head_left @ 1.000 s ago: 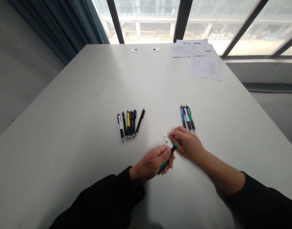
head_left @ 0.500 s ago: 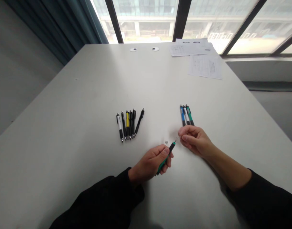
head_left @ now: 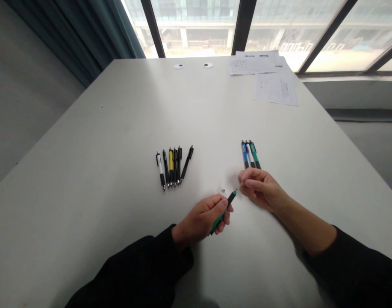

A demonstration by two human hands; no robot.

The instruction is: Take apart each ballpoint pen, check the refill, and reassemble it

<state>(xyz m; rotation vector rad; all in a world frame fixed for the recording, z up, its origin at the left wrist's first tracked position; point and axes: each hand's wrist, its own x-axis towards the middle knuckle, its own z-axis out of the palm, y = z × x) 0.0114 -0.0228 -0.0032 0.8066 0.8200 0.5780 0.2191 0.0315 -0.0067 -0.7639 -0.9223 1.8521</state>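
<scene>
My left hand (head_left: 211, 216) is wrapped round a green pen (head_left: 231, 197) with a black grip, its front end pointing up and right. The pen's cone tip is off, and a thin refill point pokes out. Close to that point, my right hand (head_left: 258, 187) pinches a tiny pale piece (head_left: 241, 185) that looks like a pen spring; the fingers partly hide it. A small silvery pen tip (head_left: 223, 190) lies on the table just beyond my left hand. Past my right hand lie a blue pen (head_left: 245, 153), a white pen (head_left: 249, 155) and another green pen (head_left: 254, 154).
To the left lies a row of several pens, among them a white and black pen (head_left: 160, 170), a yellow pen (head_left: 171, 167) and a slanted black pen (head_left: 187, 164). Paper sheets (head_left: 275, 89) lie at the far right of the white table (head_left: 119, 141), near the window.
The fingers of my right hand have shifted very slightly, and the refill point now sits a little closer to them. The pens on the table have not moved.
</scene>
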